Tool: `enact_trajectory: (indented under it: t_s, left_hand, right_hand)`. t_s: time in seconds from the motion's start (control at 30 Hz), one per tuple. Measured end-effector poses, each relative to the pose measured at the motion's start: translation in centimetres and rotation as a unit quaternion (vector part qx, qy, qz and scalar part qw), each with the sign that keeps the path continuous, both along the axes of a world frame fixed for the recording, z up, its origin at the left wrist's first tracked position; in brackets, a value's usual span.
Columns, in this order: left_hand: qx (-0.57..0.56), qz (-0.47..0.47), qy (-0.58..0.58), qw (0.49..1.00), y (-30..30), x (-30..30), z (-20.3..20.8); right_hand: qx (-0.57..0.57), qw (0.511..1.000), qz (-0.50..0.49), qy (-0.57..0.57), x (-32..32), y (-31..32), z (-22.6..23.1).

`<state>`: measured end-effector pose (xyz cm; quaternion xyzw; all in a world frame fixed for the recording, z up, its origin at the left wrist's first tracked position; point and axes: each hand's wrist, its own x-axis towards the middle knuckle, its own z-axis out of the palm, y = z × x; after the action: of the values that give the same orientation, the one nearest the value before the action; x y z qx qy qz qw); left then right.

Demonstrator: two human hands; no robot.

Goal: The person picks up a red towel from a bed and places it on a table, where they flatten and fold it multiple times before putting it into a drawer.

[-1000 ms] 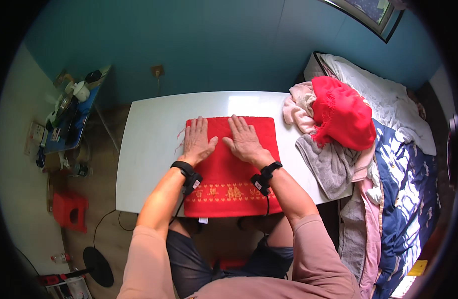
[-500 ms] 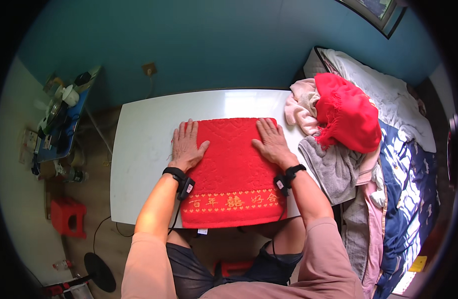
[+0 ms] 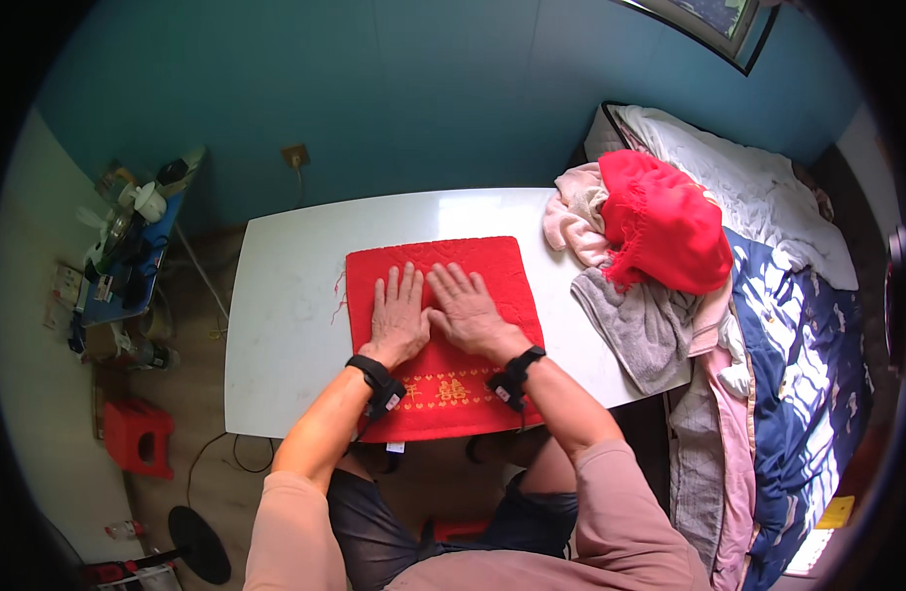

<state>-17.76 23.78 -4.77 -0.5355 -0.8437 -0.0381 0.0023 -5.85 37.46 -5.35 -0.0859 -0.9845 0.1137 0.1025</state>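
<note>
Head view shows a person sitting at the near side of a white table [image 3: 285, 295], both hands laid flat, palms down, on a red towel [image 3: 443, 360]. The towel lies on the table's near middle part, its closest edge at the table's near edge, where a small white tag [image 3: 396, 447] hangs down. A band of yellow hearts and lettering crosses the towel at that end, and loose threads trail from its left side onto the table.

The left hand [image 3: 400, 320] is extended with its fingers fairly close together, pointing toward the table's far side. The right hand [image 3: 474, 317] lies just beside it, fingers slightly spread and slanting left; whether the thumbs touch is hard to tell. Each wrist wears a black strap.

At the table's right end sits a heap: a red fringed cloth [image 3: 667, 222] on top, a pale pink cloth [image 3: 574, 219] at its left and a grey towel [image 3: 635, 330] toward the table's near side. Right of the table is a bed [image 3: 798, 374]; left of it, a red stool [image 3: 139, 438] stands on the floor.
</note>
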Motion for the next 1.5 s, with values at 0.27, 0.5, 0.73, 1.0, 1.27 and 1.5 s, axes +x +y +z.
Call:
enact_trajectory:
  t_s: [0.27, 0.5, 0.73, 1.0, 1.27, 1.5]
  left_hand:
    - [0.04, 0.011, -0.044, 0.998, -2.1, -0.8, -1.2]
    - [0.046, 0.038, -0.04, 0.997, -3.3, -1.8, -1.1]
    - [0.045, 0.07, -0.04, 0.996, -3.3, -0.9, -1.1]
    - [0.036, 0.044, -0.06, 0.997, -8.5, 6.9, -1.2]
    - [0.056, 0.034, -0.034, 0.997, -10.2, 6.8, -2.1]
    - [0.062, 0.046, -0.049, 0.996, -10.3, 6.8, -1.3]
  right_hand:
    - [0.014, 1.0, 0.011, -0.023, 2.1, 1.5, -1.6]
    - [-0.004, 0.99, -0.126, -0.067, 8.3, 7.5, -1.4]
    - [-0.006, 0.982, -0.189, -0.006, 8.6, 5.8, -0.2]
    - [-0.034, 0.998, 0.051, -0.001, 6.3, -7.1, -0.9]
    - [-0.002, 0.999, 0.043, -0.015, 9.7, -3.8, -1.6]
    - [-0.003, 0.988, -0.135, -0.074, 16.4, 3.0, -1.7]
